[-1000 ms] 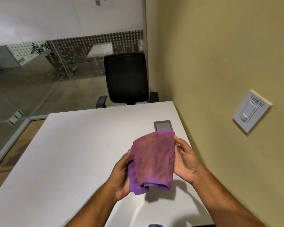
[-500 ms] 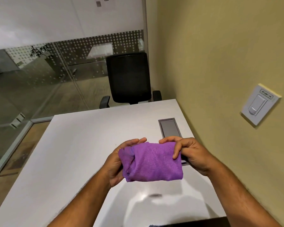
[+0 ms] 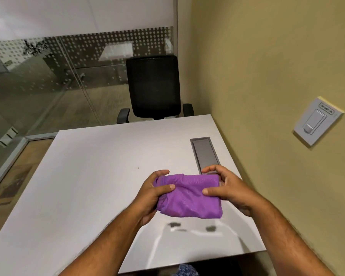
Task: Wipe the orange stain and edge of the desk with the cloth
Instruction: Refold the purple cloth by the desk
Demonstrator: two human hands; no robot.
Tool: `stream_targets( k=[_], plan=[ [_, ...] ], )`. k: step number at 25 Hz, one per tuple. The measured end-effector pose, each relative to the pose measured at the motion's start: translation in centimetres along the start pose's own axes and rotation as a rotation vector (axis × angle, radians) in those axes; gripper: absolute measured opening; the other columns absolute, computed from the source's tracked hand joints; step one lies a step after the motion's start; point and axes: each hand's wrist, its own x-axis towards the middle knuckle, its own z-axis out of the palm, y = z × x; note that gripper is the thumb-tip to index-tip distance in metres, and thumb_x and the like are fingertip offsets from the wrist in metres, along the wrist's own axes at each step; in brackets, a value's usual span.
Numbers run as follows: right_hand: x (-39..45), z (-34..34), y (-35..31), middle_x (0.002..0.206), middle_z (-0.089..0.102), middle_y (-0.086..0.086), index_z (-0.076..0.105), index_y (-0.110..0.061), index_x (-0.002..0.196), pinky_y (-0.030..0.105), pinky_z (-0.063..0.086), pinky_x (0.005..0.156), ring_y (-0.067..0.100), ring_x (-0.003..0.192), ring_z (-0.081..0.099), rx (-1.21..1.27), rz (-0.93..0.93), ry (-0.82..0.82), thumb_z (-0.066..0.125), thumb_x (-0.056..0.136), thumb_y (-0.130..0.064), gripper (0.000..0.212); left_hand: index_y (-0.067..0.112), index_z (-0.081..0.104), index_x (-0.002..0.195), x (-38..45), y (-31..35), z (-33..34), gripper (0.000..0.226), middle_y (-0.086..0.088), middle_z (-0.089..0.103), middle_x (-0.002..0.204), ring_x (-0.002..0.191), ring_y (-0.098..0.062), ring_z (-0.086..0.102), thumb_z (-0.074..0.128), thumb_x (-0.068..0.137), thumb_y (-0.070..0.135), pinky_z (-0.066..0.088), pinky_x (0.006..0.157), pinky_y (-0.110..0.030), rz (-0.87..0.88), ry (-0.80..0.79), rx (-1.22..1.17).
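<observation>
A folded purple cloth (image 3: 189, 198) is held above the white desk (image 3: 84, 176), near its right front part. My left hand (image 3: 153, 194) grips the cloth's left end, thumb on top. My right hand (image 3: 227, 188) grips the right end, thumb on the near face and fingers over the top. No orange stain shows on the desk surface from here; only a tiny dark speck (image 3: 138, 167) lies near the middle.
A grey recessed cable hatch (image 3: 204, 154) sits in the desk near the yellow wall (image 3: 267, 76), just beyond my right hand. A black office chair (image 3: 153, 86) stands at the far edge. A light switch (image 3: 317, 121) is on the wall. A glass partition (image 3: 38, 86) runs along the left.
The cloth went from hanging upright between my palms to a flat horizontal fold. My thumbs now press on its near face, and the view has shifted slightly.
</observation>
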Motion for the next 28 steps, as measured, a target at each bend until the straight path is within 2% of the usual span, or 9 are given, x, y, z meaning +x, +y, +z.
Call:
stream_targets(
  k=[2,5,7,10,13,16,20,24,28],
  plan=[
    [-0.5,1.0,1.6,0.103,0.078,0.007,0.074,-0.029,0.119,0.033,0.062,0.073,0.021,0.092,0.078,-0.122,0.147,-0.073,0.096,0.068,-0.009,0.060,0.016,0.068,0.129,0.4,-0.3,-1.1,0.064,-0.021,0.072,0.131,0.103,-0.026,0.077,0.091,0.070,0.012,0.065,0.086,-0.037,-0.045,-0.016,0.043],
    [-1.0,3.9,4.6,0.097,0.074,0.001,0.072,-0.026,0.124,0.026,0.057,0.074,0.011,0.083,0.073,-0.375,0.291,-0.240,0.095,0.069,-0.012,0.062,0.018,0.068,0.119,0.7,-2.4,-2.2,0.044,-0.014,0.074,0.125,0.110,-0.027,0.075,0.089,0.083,0.030,0.063,0.097,-0.044,-0.090,-0.108,0.590],
    [-1.0,6.1,6.0,0.105,0.078,-0.001,0.070,-0.026,0.126,0.028,0.061,0.081,0.012,0.094,0.077,-0.343,0.305,-0.199,0.095,0.073,-0.025,0.059,0.019,0.069,0.111,1.3,-3.3,-2.3,0.032,-0.007,0.076,0.114,0.107,-0.027,0.075,0.080,0.093,0.043,0.062,0.093,-0.041,-0.104,-0.195,0.730],
    [-0.7,8.2,7.4,0.116,0.082,0.002,0.074,-0.026,0.123,0.045,0.062,0.101,0.021,0.109,0.078,-0.211,0.260,-0.073,0.092,0.080,-0.034,0.048,0.020,0.068,0.092,2.8,-2.6,-2.7,0.044,-0.001,0.073,0.095,0.086,-0.020,0.068,0.061,0.101,0.062,0.055,0.079,-0.034,-0.190,-0.264,0.736],
    [-0.3,8.9,8.1,0.121,0.078,0.010,0.060,-0.043,0.140,0.049,0.062,0.101,0.024,0.108,0.079,-0.126,0.244,0.093,0.089,0.084,-0.035,0.064,0.025,0.070,0.107,4.4,-2.3,-3.4,0.045,0.005,0.074,0.107,0.096,-0.013,0.070,0.052,0.103,0.067,0.056,0.088,-0.032,-0.119,-0.165,0.827],
    [0.1,9.1,8.5,0.123,0.075,0.009,0.044,-0.063,0.142,0.043,0.066,0.092,0.022,0.105,0.079,-0.110,0.223,0.200,0.080,0.091,-0.037,0.068,0.034,0.066,0.130,5.4,-2.6,-4.1,0.048,0.013,0.070,0.123,0.109,-0.008,0.071,0.073,0.092,0.062,0.060,0.091,-0.030,0.038,-0.183,0.755],
    [0.5,8.9,8.8,0.140,0.067,-0.004,0.045,-0.062,0.148,0.037,0.063,0.099,0.016,0.120,0.073,-0.102,0.082,0.196,0.068,0.104,-0.026,0.062,0.024,0.078,0.111,6.9,-3.8,-3.7,0.028,0.004,0.077,0.108,0.101,-0.019,0.074,0.079,0.093,0.046,0.063,0.091,-0.037,0.077,-0.334,0.856],
    [1.0,7.7,8.5,0.149,0.059,-0.021,0.058,-0.058,0.143,0.031,0.059,0.104,0.008,0.129,0.064,-0.117,0.029,0.158,0.067,0.102,-0.016,0.059,0.019,0.081,0.100,7.8,-3.8,-1.6,0.027,-0.007,0.080,0.101,0.093,-0.027,0.076,0.072,0.099,0.045,0.063,0.082,-0.038,-0.066,-0.200,0.465],
    [2.8,5.2,8.6,0.128,0.071,-0.022,0.067,-0.045,0.139,0.028,0.063,0.089,0.010,0.115,0.072,-0.030,0.039,0.193,0.076,0.084,0.005,0.075,0.017,0.075,0.119,8.9,-4.3,0.6,0.030,-0.010,0.080,0.115,0.096,-0.023,0.075,0.060,0.108,0.041,0.060,0.079,-0.035,-0.192,-0.161,0.300]
  ],
)
